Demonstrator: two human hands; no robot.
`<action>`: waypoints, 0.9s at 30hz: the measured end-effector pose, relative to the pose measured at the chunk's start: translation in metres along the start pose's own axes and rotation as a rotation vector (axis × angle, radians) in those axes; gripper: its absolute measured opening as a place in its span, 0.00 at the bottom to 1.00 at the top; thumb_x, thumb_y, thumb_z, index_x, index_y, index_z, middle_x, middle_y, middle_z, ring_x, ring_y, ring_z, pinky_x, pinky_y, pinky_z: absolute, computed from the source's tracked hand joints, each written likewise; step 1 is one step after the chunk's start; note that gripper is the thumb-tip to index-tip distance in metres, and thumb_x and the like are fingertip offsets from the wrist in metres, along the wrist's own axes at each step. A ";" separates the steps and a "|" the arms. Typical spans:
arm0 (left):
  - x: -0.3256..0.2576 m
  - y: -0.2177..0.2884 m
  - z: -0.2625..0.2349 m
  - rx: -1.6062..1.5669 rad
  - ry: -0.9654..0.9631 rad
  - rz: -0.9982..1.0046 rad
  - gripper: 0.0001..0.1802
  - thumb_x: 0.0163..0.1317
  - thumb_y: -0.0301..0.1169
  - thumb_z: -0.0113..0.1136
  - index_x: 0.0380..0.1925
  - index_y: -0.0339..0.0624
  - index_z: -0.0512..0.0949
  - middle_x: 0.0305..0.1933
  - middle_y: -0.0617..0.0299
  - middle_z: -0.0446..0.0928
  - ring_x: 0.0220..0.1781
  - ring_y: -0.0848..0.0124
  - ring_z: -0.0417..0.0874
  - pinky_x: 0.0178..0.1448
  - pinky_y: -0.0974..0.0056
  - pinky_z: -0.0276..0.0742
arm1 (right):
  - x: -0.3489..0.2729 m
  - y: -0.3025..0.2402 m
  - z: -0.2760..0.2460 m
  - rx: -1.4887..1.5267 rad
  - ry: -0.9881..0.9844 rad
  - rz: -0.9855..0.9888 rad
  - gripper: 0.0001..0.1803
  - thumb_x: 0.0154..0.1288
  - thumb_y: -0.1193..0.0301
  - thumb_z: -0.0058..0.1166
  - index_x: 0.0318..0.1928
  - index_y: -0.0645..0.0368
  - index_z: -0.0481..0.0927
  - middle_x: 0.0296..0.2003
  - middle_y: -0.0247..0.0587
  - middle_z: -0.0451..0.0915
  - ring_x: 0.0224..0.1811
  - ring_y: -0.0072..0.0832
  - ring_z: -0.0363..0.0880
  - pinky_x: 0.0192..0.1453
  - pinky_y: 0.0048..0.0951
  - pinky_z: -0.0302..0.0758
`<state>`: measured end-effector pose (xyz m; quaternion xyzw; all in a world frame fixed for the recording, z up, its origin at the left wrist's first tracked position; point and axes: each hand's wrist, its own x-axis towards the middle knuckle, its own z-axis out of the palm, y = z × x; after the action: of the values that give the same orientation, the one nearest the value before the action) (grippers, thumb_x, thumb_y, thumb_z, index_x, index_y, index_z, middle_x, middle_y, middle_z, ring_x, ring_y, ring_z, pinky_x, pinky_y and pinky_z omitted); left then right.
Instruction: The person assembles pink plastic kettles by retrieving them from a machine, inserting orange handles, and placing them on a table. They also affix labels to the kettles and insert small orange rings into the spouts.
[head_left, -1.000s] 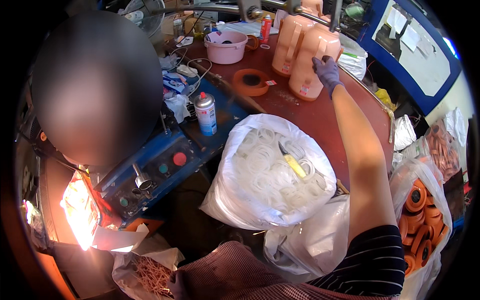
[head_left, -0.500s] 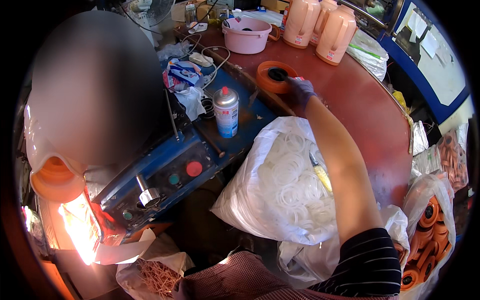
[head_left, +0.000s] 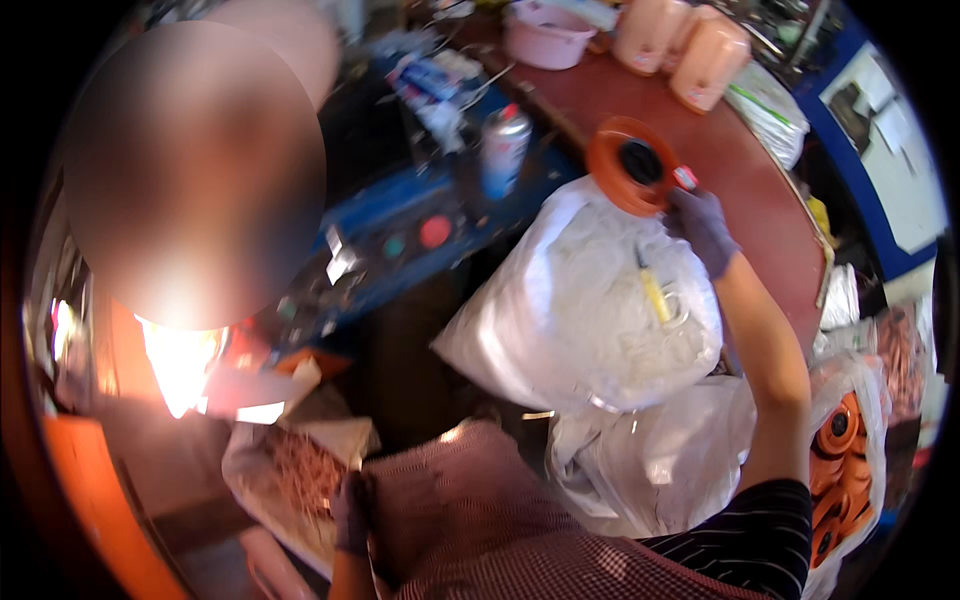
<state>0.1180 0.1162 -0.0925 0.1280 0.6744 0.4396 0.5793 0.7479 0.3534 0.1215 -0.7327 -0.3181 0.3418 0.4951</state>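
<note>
My right hand, in a greyish-purple glove, grips the edge of a round orange plastic part with a black centre. The part is tilted above the rim of a white sack full of clear plastic rings. A yellow-handled tool lies on these rings. Low at the left, my left hand, also gloved, is beside an open bag of thin pinkish strips. Its fingers are dark and blurred, so their state is unclear.
Several peach jugs and a pink basin stand on the red table. A spray can sits by the blue machine panel. At right is a bag of orange parts. Something glows brightly at left.
My right hand has lifted the orange part off the red table and brought it nearer. My left hand has come further into view. The head view has shifted.
</note>
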 end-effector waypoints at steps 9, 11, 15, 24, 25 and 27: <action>-0.010 -0.048 -0.145 0.013 0.353 0.319 0.10 0.67 0.32 0.58 0.39 0.36 0.81 0.30 0.61 0.81 0.29 0.73 0.82 0.32 0.70 0.77 | -0.130 0.079 -0.009 -0.090 -0.395 0.137 0.13 0.69 0.58 0.52 0.31 0.51 0.74 0.18 0.25 0.65 0.17 0.14 0.61 0.22 0.19 0.60; -0.006 -0.070 -0.190 -0.072 0.459 0.310 0.11 0.66 0.32 0.60 0.44 0.38 0.83 0.34 0.60 0.84 0.34 0.72 0.85 0.36 0.69 0.79 | -0.131 0.095 -0.022 -0.040 -0.474 0.261 0.16 0.72 0.59 0.53 0.27 0.52 0.73 0.19 0.24 0.64 0.17 0.15 0.60 0.20 0.20 0.57; -0.007 -0.166 -0.315 0.341 0.898 0.338 0.19 0.60 0.35 0.65 0.48 0.37 0.81 0.40 0.49 0.85 0.43 0.58 0.86 0.52 0.59 0.81 | -0.172 0.086 -0.020 -0.244 -0.199 0.082 0.20 0.67 0.52 0.60 0.26 0.50 0.73 0.22 0.29 0.72 0.14 0.18 0.64 0.16 0.18 0.59; -0.008 -0.127 -0.511 1.009 1.215 0.073 0.47 0.47 0.39 0.70 0.69 0.43 0.61 0.66 0.41 0.69 0.67 0.46 0.71 0.69 0.49 0.70 | -0.161 0.065 -0.089 -0.687 0.180 -0.055 0.19 0.69 0.56 0.56 0.47 0.59 0.77 0.30 0.40 0.81 0.13 0.25 0.71 0.14 0.26 0.67; 0.003 -0.124 -0.536 1.050 1.054 -0.023 0.37 0.45 0.39 0.69 0.57 0.41 0.72 0.55 0.43 0.78 0.58 0.45 0.78 0.64 0.48 0.74 | -0.156 0.075 -0.105 -0.711 0.152 -0.065 0.19 0.70 0.56 0.55 0.47 0.59 0.77 0.31 0.39 0.81 0.16 0.25 0.73 0.17 0.25 0.69; -0.022 -0.141 -0.603 1.249 0.863 0.060 0.15 0.48 0.40 0.67 0.29 0.40 0.79 0.34 0.48 0.81 0.45 0.50 0.83 0.48 0.47 0.80 | -0.165 0.084 -0.070 -0.549 0.027 -0.127 0.16 0.71 0.58 0.51 0.46 0.57 0.78 0.34 0.35 0.79 0.27 0.22 0.76 0.26 0.24 0.72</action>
<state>-0.3670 -0.2492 -0.2173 0.2670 0.9610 0.0026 0.0717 0.7228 0.1589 0.0930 -0.8225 -0.4373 0.2013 0.3029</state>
